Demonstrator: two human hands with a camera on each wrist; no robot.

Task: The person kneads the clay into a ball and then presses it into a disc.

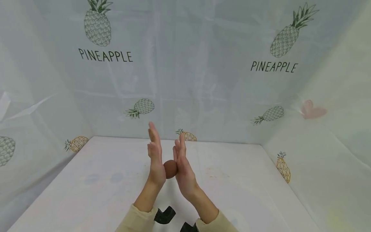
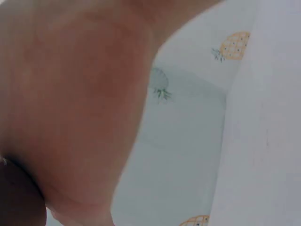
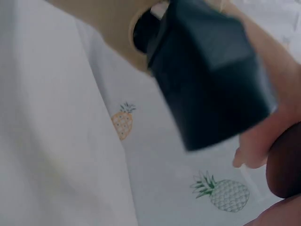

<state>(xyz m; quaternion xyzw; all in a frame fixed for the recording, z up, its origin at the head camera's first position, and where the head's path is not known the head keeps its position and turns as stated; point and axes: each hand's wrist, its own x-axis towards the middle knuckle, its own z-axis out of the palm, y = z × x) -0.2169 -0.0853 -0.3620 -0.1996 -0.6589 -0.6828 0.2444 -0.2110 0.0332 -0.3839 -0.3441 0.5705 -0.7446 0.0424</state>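
A smooth, dark brown ball (image 1: 170, 169) sits between the two palms, held above the white table. My left hand (image 1: 156, 161) presses it from one side, fingers straight and pointing up. From the other side my right hand (image 1: 184, 172) presses with its fingers also extended upward. In the left wrist view the left palm (image 2: 84, 94) fills much of the picture, with part of the ball (image 2: 19, 200) at the lower corner. The right wrist view shows the ball (image 3: 284, 165) at its right edge, partly cut off by the frame.
The white tabletop (image 1: 116, 193) has faint stains. Pale sheets (image 1: 185, 64) printed with pineapples enclose it at the back and sides. Black wrist-worn pieces (image 1: 165, 215) stick out by both beige sleeves; one (image 3: 211, 80) covers much of the right wrist view.
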